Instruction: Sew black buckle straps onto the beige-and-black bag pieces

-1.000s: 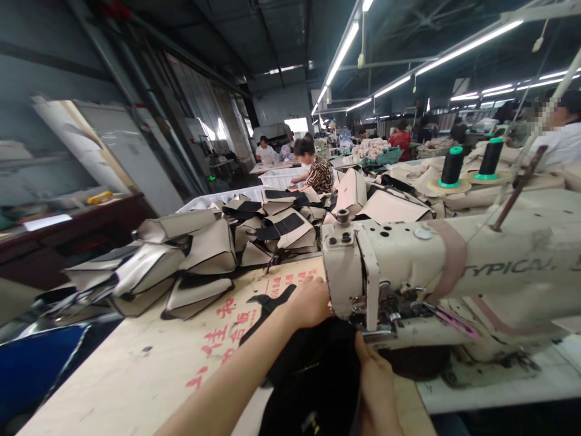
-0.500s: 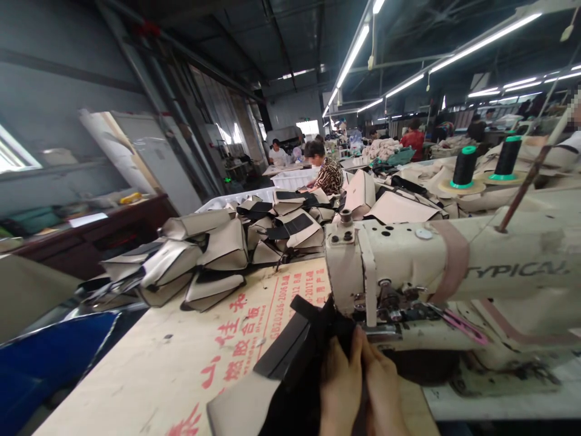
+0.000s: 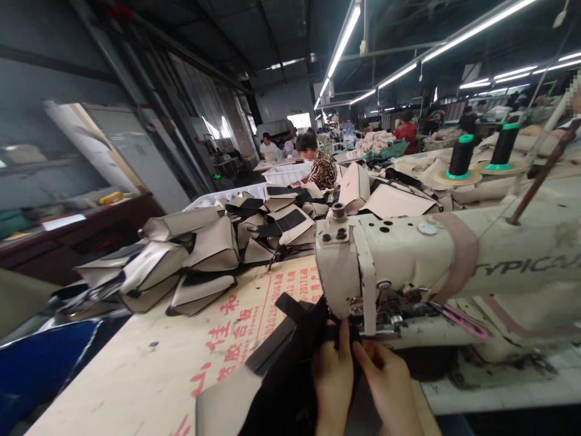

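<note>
My left hand (image 3: pixel 334 375) and right hand (image 3: pixel 385 375) have fingers pinching the black-and-beige piece (image 3: pixel 276 393) over the bench (image 3: pixel 131 375), beside the sewing machine's head (image 3: pixel 338 272). I judge this is positioning; next calls for steady edge alignment.

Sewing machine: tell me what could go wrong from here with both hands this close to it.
1. The left hand and right hand are right by the head of the sewing machine, so a fingertip might get pinched or pricked.
2. The black piece is bunched there, so a fold could catch.
3. The pink tool sits near the right hand and might get knocked.
</note>
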Available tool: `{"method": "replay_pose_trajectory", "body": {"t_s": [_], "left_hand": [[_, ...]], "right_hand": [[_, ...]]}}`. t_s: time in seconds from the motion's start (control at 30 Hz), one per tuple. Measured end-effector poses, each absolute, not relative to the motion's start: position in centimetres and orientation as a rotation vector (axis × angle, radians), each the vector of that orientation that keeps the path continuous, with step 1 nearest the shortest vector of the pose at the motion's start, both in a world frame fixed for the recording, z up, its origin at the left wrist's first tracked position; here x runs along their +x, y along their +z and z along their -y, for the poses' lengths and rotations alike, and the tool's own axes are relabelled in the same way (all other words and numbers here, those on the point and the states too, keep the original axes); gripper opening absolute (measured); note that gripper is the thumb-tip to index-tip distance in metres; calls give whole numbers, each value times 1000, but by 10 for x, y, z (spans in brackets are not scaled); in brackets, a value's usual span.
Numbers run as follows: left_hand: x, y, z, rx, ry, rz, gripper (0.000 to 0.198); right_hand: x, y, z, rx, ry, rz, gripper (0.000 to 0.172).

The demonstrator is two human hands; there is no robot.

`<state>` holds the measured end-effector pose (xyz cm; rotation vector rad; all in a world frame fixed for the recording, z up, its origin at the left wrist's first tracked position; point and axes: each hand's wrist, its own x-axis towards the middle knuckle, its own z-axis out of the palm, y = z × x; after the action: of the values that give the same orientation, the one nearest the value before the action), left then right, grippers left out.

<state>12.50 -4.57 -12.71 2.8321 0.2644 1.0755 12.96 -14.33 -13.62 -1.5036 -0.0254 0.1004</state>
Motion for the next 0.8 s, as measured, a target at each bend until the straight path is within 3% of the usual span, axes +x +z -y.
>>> {"method": "replay_pose_trajectory", "body": {"t_s": [0.13,0.27,0.53,0.8], "left_hand": [[127,-125,44,2981,1121,-274,32],[131,-127,46,2989,1238,-319,37],[131,-117,49,3081,1544,-197,44],[131,-119,54,3062,1520,-231,22]], "right_hand": [[127,-138,145,-1822,-171,99,37],[134,-137,137,-1902,-105,174,42],[134,-135,128,-1204,310,-129,45],[131,-127,129,-909,440,-201,44]]}}
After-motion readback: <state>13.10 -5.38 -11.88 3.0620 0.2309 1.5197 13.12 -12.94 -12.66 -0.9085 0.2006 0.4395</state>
